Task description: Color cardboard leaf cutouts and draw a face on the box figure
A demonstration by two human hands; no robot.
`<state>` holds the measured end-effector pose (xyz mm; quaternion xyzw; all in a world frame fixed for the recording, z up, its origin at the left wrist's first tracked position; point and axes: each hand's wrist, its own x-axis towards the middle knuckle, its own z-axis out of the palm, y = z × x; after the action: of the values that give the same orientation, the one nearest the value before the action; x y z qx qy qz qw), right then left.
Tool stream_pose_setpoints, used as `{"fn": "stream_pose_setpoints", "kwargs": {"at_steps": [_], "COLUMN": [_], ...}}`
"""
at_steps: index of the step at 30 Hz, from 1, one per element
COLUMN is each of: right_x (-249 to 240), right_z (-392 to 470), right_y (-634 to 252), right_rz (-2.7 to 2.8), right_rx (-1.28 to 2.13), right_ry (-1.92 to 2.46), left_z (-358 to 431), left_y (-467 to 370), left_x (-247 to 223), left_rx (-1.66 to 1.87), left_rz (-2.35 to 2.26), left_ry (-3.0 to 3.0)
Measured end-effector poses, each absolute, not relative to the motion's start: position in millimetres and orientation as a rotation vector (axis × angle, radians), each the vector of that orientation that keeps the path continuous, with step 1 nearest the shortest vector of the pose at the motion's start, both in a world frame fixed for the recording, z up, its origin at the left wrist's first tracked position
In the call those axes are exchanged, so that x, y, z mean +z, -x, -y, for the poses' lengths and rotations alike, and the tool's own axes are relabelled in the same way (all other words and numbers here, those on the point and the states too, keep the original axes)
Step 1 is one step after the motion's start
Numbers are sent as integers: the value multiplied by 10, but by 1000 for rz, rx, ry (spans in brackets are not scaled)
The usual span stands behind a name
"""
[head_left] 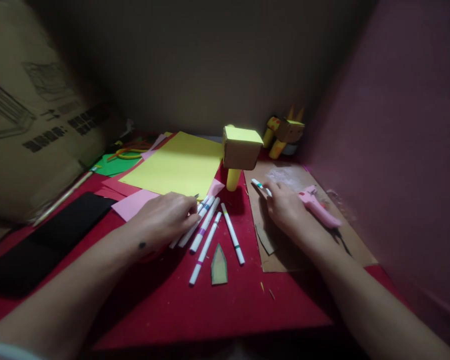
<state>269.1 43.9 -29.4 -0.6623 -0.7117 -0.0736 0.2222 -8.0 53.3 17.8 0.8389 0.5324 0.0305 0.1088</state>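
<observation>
My right hand (285,205) is closed on a white marker (261,187) with a green band, above a sheet of brown cardboard (285,264). My left hand (174,215) has its fingers curled in beside several white markers (206,227); a small dark tip shows past the fingers, but what they hold is hidden. Between the hands lie a single marker (232,234) and a pointed cardboard piece (219,267) with a green outline. Behind them stands a cardboard box figure (242,150) with a yellow top and a yellow leg.
Yellow paper (176,165) and pink paper (133,204) lie at left, near green paper (116,164). A black flat item (48,245) rests at the left edge. A pink glue gun (320,209) is right of my right hand. A horned cardboard animal (288,131) stands behind.
</observation>
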Motion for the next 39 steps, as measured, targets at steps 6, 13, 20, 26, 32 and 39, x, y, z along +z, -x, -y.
{"fn": "stream_pose_setpoints", "kwargs": {"at_steps": [6,13,20,26,32,39], "right_x": [-242,39,114,-24,-23,-62], "right_z": [-356,-43,219,277,244,288], "right_y": [-2698,-2513,-2164,-2141,-2178,-2156], "right_rz": [1992,1793,1177,978,773,826], "right_rx": [-213,231,1370,1429,1531,1451], "right_ry": [1781,1498,1133,1021,890,920], "left_z": [-355,-347,-149,63,58,32], "left_y": [-87,-55,-108,-255,-289,-327], "left_x": [134,196,200,214,196,117], "left_rx": [-11,41,460,447,660,528], "left_rz": [-1635,-1788,-1073,-969,-932,-933], "left_ry": [-2571,-2500,-2658,-2306,-1920,-2213]}}
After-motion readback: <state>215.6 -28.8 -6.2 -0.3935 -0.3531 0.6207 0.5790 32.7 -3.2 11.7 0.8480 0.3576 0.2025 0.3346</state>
